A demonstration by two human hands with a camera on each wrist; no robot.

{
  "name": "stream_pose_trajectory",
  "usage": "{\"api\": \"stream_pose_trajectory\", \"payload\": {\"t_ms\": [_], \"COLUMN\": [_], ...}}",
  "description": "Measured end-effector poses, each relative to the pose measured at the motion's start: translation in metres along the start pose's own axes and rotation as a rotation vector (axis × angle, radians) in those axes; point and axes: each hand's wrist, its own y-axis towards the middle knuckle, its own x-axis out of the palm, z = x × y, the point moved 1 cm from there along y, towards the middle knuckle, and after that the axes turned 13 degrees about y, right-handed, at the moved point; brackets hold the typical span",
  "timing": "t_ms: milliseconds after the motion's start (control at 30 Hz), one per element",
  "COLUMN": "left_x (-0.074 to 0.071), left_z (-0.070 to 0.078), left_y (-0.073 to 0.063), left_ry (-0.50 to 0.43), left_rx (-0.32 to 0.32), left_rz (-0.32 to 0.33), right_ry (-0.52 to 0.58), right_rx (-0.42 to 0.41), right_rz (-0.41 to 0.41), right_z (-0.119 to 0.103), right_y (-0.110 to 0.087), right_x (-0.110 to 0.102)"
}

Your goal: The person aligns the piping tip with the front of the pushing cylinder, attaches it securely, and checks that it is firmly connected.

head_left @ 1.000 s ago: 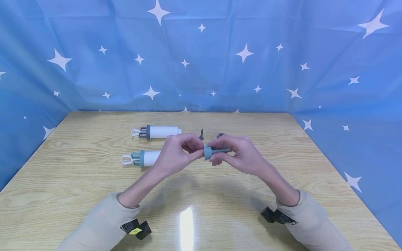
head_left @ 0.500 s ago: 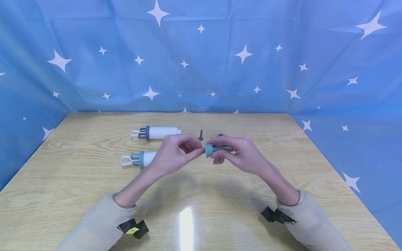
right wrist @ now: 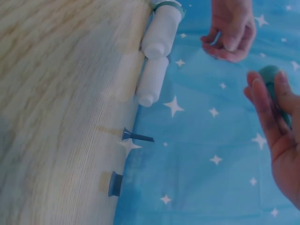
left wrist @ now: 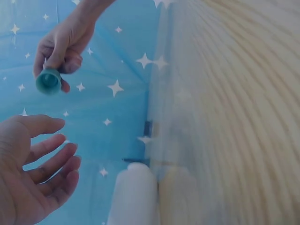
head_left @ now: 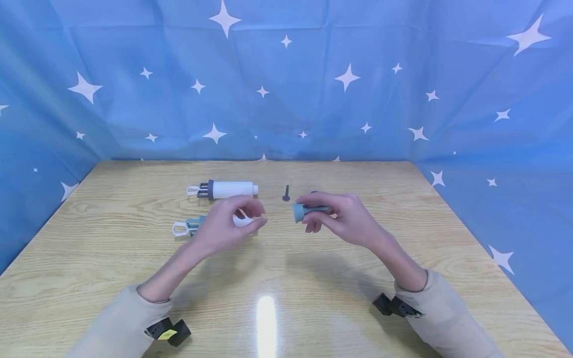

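Observation:
My right hand [head_left: 337, 216] pinches a teal nozzle [head_left: 299, 213] by its narrow stem, above the table. Its wide hollow end points toward my left hand, and the left wrist view looks into its opening. My left hand [head_left: 228, 223] is in the air a short way to the left, fingers loosely bent with nothing between them. Below and behind the left hand lies a white syringe-like tube with a teal collar [head_left: 194, 225] and a white loop handle. The left hand covers much of this tube in the head view.
Farther back lies a similar white tube with a dark collar [head_left: 233, 189]. A dark nozzle [head_left: 286, 195] stands on its wide end between the hands. A short dark flared piece [right wrist: 115, 183] stands nearby, mostly hidden by the right hand in the head view. Blue star-patterned cloth [head_left: 286, 99] borders the table.
My left hand has come off the teal nozzle and moved left, down over the teal-collared tube. My right hand keeps the nozzle, nearly in place.

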Motion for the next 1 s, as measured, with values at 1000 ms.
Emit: {"api": "stream_pose_trajectory", "payload": {"t_ms": [1000], "left_x": [-0.013], "left_z": [-0.051], "left_y": [-0.010], "left_ry": [0.279], "left_rx": [-0.122], "left_rz": [-0.264], "right_ry": [-0.017], "right_rx": [0.045], "right_rz": [0.008], "right_z": [0.004], "right_y": [0.000], "right_x": [-0.002]}}
